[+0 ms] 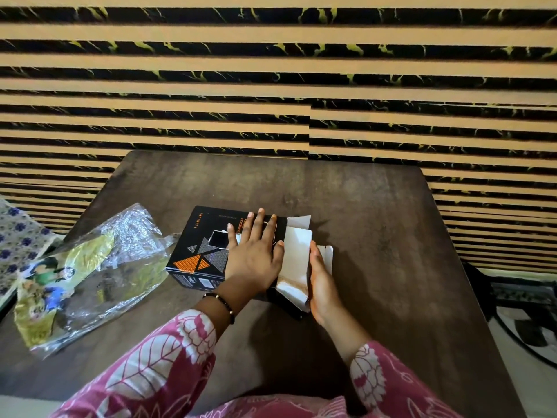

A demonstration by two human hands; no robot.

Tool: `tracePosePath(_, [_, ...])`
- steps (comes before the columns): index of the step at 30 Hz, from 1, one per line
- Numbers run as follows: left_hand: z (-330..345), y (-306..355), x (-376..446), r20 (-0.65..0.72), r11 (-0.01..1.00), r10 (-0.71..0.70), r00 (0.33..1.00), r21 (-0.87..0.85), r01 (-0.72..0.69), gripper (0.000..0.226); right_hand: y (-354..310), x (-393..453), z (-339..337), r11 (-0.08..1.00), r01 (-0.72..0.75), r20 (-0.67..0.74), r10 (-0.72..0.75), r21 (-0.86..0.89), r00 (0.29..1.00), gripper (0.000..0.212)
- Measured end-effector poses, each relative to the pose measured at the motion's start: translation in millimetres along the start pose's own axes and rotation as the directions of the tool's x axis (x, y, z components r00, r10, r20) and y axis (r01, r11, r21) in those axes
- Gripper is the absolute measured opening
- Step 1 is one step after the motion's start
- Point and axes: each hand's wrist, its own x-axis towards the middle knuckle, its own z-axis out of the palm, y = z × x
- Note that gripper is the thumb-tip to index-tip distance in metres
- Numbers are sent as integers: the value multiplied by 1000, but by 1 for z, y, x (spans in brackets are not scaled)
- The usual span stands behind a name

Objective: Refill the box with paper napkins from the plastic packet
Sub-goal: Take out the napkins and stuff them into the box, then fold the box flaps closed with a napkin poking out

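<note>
A black box [200, 251] with orange and grey triangles lies flat on the dark table [376, 236]. My left hand [254, 254] rests flat on its top with fingers spread, partly covering the cut-out opening, where a bit of white napkin shows. My right hand [322, 282] presses edge-on against the white inner side of the box's end flaps [297, 257], which stand open at the right end. The crumpled clear plastic packet [99, 276] with yellow-green print lies on the table to the left, apart from both hands.
A striped wall panel [271, 86] rises right behind the table's far edge. Floral cloth [18, 236] sits off the table's left side. Dark objects and a cable [527, 312] lie on the floor at right. My pink patterned sleeves fill the near edge.
</note>
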Motion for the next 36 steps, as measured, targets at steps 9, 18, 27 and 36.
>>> tracePosePath(9, [0, 0, 2, 1, 1000, -4, 1000, 1, 4, 64, 0, -2, 8, 992, -127, 85, 128, -24, 988, 58])
tracePosePath(18, [2, -2, 3, 1, 1000, -5, 1000, -16, 5, 63, -6, -1, -6, 967, -253, 171, 245, 24, 954, 76])
tracePosePath(27, [1, -2, 1, -5, 999, -2, 1000, -41, 1, 62, -2, 7, -8, 939, -341, 316, 311, 43, 896, 87])
tracePosePath(36, [-5, -2, 2, -11, 987, -14, 1000, -161, 12, 51, -8, -4, 5, 946, -322, 373, 313, -38, 874, 78])
